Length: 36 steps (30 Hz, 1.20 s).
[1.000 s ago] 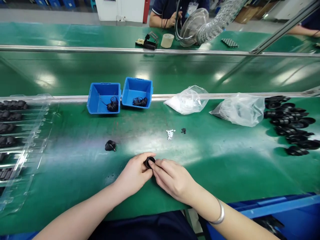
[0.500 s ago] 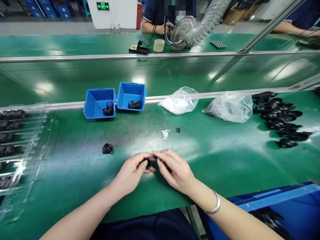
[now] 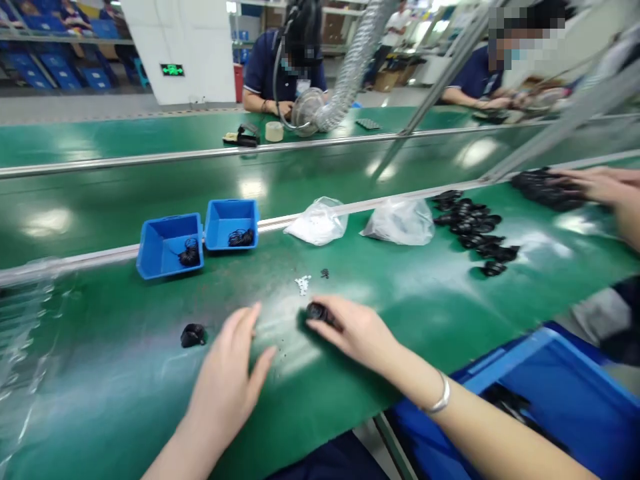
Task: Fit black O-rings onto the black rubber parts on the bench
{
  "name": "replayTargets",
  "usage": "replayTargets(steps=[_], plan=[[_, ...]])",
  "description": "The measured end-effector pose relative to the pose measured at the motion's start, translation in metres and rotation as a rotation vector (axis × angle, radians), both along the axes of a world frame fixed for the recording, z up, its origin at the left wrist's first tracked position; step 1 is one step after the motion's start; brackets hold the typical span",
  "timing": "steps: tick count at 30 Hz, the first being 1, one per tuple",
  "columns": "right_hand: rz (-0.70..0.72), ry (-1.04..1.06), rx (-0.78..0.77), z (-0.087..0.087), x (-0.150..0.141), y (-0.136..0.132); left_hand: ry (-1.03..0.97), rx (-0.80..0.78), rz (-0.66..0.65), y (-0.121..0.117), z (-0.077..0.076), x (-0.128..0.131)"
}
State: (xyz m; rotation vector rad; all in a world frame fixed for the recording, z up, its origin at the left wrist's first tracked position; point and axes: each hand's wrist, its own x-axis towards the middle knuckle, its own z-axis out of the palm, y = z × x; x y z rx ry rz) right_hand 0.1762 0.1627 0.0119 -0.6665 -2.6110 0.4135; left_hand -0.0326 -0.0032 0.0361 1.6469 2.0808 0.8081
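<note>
My right hand is closed around a black round part, its ringed end showing past the fingertips just above the green table. My left hand has its thumb and fingers apart, with nothing between them. To the left of that hand lies another black rounded part. Beyond my right hand are a little heap of small white pieces and a smaller heap of tiny black pieces.
Two blue bins with black coiled cords stand at the back left. Plastic bags lie mid-back, with several black parts to their right. A blue crate stands at lower right. A co-worker's hands touch black parts farther right.
My hands have come apart. The black part that was in my left hand is now in my right; my left hand has opened and moved left. The view has turned rightward and up.
</note>
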Motion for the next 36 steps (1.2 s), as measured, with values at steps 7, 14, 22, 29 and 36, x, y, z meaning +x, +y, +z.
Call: replayTargets(steps=[7,14,22,29,36], plan=[[-0.844,-0.003,-0.134,-0.001,0.098,0.103,0.861,-0.271,0.342,-0.013,0.012,-0.051],[-0.649,0.089,-0.246,0.002,0.064,0.083,0.596,-0.338,0.208,-0.006,-0.015,-0.049],[-0.223,0.012,-0.362,-0.002,-0.022,0.043,-0.167,-0.320,0.031,0.005,-0.015,-0.034],[-0.239,0.057,-0.186,-0.014,-0.034,0.054,-0.931,-0.212,0.006,0.010,-0.011,-0.001],[-0.201,0.054,-0.123,-0.022,-0.033,0.048,-1.114,-0.192,0.046,0.009,-0.014,0.002]])
